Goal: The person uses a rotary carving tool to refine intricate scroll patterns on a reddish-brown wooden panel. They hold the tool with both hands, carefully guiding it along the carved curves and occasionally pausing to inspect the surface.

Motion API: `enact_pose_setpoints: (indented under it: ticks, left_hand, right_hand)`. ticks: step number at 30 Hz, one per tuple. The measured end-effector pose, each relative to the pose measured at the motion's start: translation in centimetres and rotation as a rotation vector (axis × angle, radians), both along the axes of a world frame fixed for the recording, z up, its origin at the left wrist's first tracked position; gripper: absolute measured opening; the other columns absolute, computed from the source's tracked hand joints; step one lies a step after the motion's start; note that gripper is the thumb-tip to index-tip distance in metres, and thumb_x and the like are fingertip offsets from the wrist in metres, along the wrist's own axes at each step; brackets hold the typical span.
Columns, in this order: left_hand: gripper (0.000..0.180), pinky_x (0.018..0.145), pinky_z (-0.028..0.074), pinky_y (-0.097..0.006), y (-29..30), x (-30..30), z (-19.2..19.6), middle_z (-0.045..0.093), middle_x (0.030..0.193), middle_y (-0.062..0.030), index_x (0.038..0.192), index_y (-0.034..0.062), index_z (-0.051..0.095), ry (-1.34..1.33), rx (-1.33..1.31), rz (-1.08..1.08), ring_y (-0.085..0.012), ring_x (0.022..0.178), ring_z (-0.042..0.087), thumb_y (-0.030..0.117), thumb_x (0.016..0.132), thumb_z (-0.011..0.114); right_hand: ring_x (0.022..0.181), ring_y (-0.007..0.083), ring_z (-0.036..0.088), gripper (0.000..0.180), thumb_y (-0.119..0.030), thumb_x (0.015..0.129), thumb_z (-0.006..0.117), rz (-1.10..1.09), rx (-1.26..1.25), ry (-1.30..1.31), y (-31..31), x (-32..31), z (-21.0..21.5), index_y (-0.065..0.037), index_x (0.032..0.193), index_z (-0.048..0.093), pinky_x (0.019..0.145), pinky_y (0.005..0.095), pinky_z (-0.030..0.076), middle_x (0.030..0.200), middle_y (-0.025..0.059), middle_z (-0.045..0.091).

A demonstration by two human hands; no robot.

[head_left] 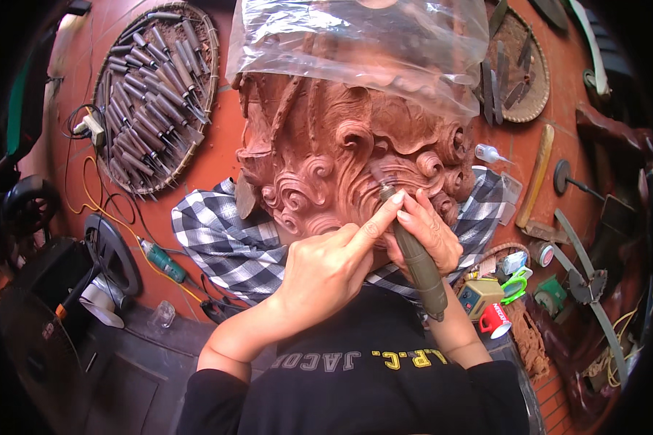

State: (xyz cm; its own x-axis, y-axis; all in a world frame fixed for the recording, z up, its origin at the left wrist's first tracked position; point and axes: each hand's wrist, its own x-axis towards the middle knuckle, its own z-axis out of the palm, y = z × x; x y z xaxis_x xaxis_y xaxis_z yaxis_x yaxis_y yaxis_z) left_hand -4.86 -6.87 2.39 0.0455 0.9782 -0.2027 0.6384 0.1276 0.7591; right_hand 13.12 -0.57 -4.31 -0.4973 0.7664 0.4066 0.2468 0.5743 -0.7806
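Note:
A reddish-brown wood carving (326, 159) with deep swirls and scrolls stands in front of me, over a black-and-white checked cloth (225, 232). My right hand (432, 235) is wrapped round a dark olive rotary carving tool (422, 272), whose tip meets the grooved wood. From the left comes my left hand (326, 261), its index finger stretched against the tool's front end and the other fingers folded in. The bit itself is blurred, and my left thumb is hidden. Clear plastic sheeting (355, 43) drapes over the carving's far part.
At the far left a round basket (212, 80) holds many wood-handled chisels. Another basket (543, 94) with tools lies far right. A wooden-handled hammer (537, 174), a beige control box (480, 296) and a red cup (495, 319) are at right; a green power tool (163, 261) and cords at left.

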Motion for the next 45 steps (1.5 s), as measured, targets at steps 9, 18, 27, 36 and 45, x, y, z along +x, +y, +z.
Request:
enact_pose_setpoints:
  ticks: [9, 18, 27, 36, 45]
  left_hand:
    - [0.070, 0.060, 0.054, -0.037, -1.3, -0.2, 0.2, 0.067, 0.078, -0.0106, 0.150, 0.0099, 0.050, 0.040, -0.044, 0.013, -0.0246, 0.064, 0.067, -0.005, 0.083, 0.063]
    - [0.073, 0.053, 0.050, -0.038, -3.0, 0.5, -1.2, 0.057, 0.069, -0.0065, 0.154, 0.0151, 0.045, 0.047, 0.031, 0.069, -0.0233, 0.056, 0.061, 0.001, 0.086, 0.065]
    - [0.076, 0.055, 0.052, -0.037, 0.2, 1.3, -1.8, 0.056, 0.070, -0.0063, 0.153, 0.0122, 0.047, 0.023, 0.126, 0.007, -0.0228, 0.057, 0.061, 0.000, 0.081, 0.067]
    - [0.075, 0.056, 0.052, -0.035, -0.9, 1.6, -0.9, 0.061, 0.073, -0.0055, 0.152, 0.0106, 0.047, 0.006, 0.135, 0.018, -0.0209, 0.060, 0.064, 0.001, 0.082, 0.070]
    - [0.079, 0.054, 0.049, -0.037, -3.7, 2.8, -2.7, 0.054, 0.070, -0.0055, 0.157, 0.0137, 0.042, -0.014, 0.177, 0.145, -0.0216, 0.055, 0.059, 0.000, 0.084, 0.068]
  right_hand:
    - [0.109, 0.0251, 0.073, 0.030, -0.013, 0.082, 0.080, 0.143, 0.059, 0.015, 1.4, 0.2, -0.8, -0.010, 0.112, 0.077, 0.115, 0.0466, 0.042, 0.111, 0.0138, 0.076]
    - [0.111, 0.0248, 0.073, 0.029, -0.015, 0.081, 0.078, 0.291, 0.105, -0.072, 2.9, 1.0, -1.0, -0.014, 0.110, 0.079, 0.122, 0.0537, 0.030, 0.111, 0.0092, 0.077]
    - [0.102, 0.0301, 0.075, 0.028, -0.006, 0.080, 0.081, -0.040, 0.183, -0.008, 2.7, 1.2, -1.9, -0.005, 0.107, 0.074, 0.110, 0.0521, 0.047, 0.102, 0.0206, 0.076]
    - [0.103, 0.0301, 0.075, 0.027, -0.012, 0.082, 0.083, 0.097, 0.052, 0.085, 1.0, 1.6, -0.2, -0.005, 0.107, 0.075, 0.103, 0.0475, 0.054, 0.103, 0.0197, 0.076]
    - [0.107, 0.0269, 0.074, 0.030, -0.012, 0.080, 0.083, 0.304, -0.017, 0.063, 1.2, 1.8, -0.6, -0.007, 0.109, 0.078, 0.104, 0.0462, 0.053, 0.108, 0.0173, 0.076]
